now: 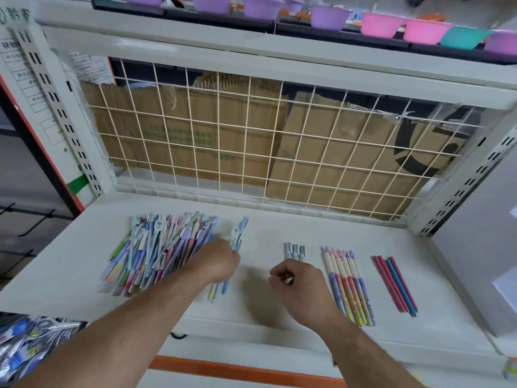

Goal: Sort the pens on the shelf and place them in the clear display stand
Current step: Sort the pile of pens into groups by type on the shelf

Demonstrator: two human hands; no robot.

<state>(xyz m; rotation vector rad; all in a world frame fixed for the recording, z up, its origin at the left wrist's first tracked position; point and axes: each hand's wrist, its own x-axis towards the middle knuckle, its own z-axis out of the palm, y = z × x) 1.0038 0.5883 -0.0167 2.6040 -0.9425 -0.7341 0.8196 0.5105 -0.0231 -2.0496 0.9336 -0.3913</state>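
Blue pens (pixel 236 238) pinched in left hand (pixel 221 260) grip beside pile (pixel 156 247); right hand (pixel 300 281) grip curled round grey pens (pixel 295 250)

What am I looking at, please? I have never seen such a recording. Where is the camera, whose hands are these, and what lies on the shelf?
There is no machine: a person works with bare hands. The one camera sits on the person's head and looks forward and down, so both arms enter from the bottom edge. On the white shelf lie, from left to right, a mixed pile of pens, some grey pens, a row of pastel pens, and thin red and blue pens. The left hand grips a few bluish pens beside the pile. The right hand holds its fingers curled over the grey pens; whether it grips them, I cannot tell. No clear display stand is in view.
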